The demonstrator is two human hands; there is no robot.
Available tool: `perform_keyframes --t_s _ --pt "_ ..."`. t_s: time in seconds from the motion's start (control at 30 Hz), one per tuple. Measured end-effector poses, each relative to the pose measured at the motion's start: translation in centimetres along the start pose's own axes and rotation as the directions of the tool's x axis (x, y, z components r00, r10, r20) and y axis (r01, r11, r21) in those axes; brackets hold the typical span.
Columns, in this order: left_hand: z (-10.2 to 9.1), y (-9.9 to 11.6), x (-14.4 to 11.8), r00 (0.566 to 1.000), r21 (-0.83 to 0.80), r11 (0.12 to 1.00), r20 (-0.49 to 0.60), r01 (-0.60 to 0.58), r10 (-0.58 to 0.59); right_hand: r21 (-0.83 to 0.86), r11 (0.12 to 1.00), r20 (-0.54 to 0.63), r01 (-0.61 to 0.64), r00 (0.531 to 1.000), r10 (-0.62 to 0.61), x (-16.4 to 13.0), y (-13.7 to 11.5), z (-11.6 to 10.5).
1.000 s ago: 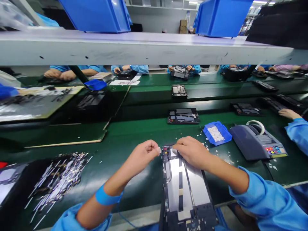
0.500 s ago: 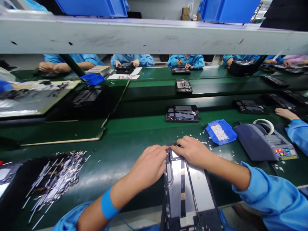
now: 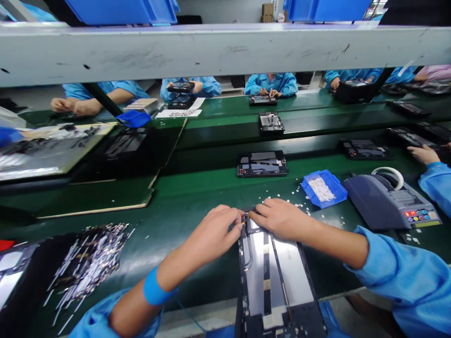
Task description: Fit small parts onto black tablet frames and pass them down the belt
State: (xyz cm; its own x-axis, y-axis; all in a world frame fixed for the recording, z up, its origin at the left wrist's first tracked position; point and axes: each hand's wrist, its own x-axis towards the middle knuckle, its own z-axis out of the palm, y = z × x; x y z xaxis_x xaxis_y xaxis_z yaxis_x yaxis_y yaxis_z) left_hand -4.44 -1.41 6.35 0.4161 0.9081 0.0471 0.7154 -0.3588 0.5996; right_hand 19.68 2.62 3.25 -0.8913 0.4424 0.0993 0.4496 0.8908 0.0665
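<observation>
An opened tablet (image 3: 294, 274), its silver battery plates and black cables bare, lies lengthwise in front of me, its near end over the table edge. At its far left corner are the bent fingertips of my left hand (image 3: 211, 234), closed together; whatever small part they pinch is hidden. My right hand (image 3: 282, 218) grips the far end of the tablet, fingers curled over the top edge and fingertips close to the same corner. A blue band (image 3: 155, 286) circles my left wrist.
Left lies a heap of thin strip parts (image 3: 93, 256). On the right are a blue tray (image 3: 326, 190) of white pieces and a tape dispenser (image 3: 391, 199). Another opened tablet (image 3: 262, 164) lies ahead. Co-workers' hands (image 3: 424, 154) are beyond; a metal beam (image 3: 211, 51) crosses above.
My left hand has shifted slightly, its thumb now apart from the tablet's side. The right hand stays at the far end. A co-worker opposite has lifted a device.
</observation>
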Motion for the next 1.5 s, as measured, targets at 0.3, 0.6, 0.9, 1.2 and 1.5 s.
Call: perform_keyframes --t_s 0.3,0.6,0.9,1.2,1.5 --pt "1.3 -0.9 2.8 0.952 -0.277 0.912 0.115 0.304 -0.283 0.022 1.0 -0.047 0.002 0.999 -0.001 -0.1 0.3 0.3" --pt "2.5 -0.7 2.8 0.94 -0.267 0.902 0.063 0.34 -0.336 0.039 0.999 -0.048 -0.002 0.999 0.004 -0.2 0.4 0.3" --pt "3.2 -0.6 2.6 0.936 -0.193 0.917 0.013 0.348 -0.353 0.044 0.999 -0.047 -0.003 0.999 0.005 -0.1 0.4 0.2" --pt "4.9 -0.4 2.0 0.924 -0.091 0.938 -0.162 0.336 -0.347 0.074 0.997 -0.027 -0.005 1.0 0.007 -0.2 0.3 0.0" --pt "5.4 -0.8 2.3 0.893 -0.19 0.904 -0.175 0.383 -0.415 0.042 0.999 -0.01 0.008 1.0 -0.008 -0.1 0.2 -0.3"
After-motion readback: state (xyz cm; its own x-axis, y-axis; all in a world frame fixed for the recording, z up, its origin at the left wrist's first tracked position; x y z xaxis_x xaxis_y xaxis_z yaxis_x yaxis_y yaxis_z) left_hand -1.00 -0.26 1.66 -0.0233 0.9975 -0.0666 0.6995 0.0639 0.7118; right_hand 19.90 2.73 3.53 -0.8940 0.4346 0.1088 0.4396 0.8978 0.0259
